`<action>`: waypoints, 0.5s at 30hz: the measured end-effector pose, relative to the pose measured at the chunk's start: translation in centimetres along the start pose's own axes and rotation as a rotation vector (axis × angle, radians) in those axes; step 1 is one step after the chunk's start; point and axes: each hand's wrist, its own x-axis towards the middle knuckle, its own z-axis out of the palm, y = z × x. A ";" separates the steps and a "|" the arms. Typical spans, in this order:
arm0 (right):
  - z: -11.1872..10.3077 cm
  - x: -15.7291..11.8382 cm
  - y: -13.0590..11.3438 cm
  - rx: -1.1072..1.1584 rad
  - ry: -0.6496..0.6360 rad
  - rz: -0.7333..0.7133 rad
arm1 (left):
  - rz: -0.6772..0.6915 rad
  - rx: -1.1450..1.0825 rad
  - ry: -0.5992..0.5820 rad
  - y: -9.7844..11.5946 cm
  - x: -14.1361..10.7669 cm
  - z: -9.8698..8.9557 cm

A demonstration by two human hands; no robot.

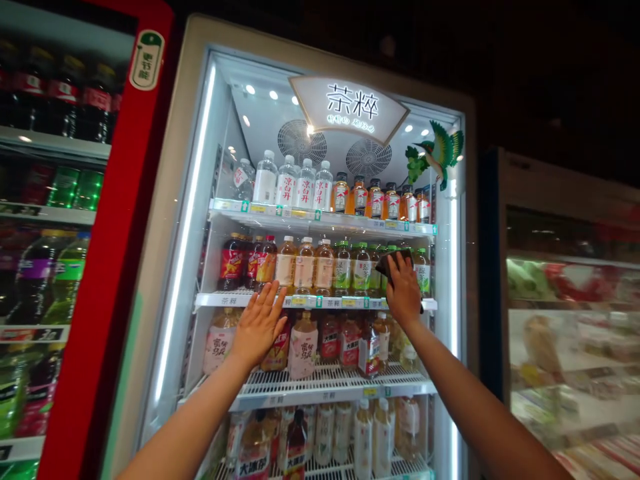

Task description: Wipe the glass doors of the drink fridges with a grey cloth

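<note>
A lit drinks cooler (204,33) with a glass door stands in front of me. My left hand (260,325) lies flat with its fingers spread against the glass, in front of the second and third shelves. My right hand (404,291) presses a dark cloth (384,264) on the glass, over the green-labelled bottles (361,270) of the second shelf. Its fingers are stretched over the cloth. Behind the glass, clear bottles (306,185) and amber bottles (375,200) fill the top shelf. A fan-shaped sign (350,110) is at the top.
On the left is a red-framed cooler (107,220) with bottles and cans. An open-looking display case (570,267) with blurred goods is on the right. A green bird decoration (443,153) sits at the cooler's upper right.
</note>
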 end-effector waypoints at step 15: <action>-0.5 0.6 3.9 -0.033 -0.001 0.079 | 0.294 -0.073 -0.037 13.2 7.7 3.7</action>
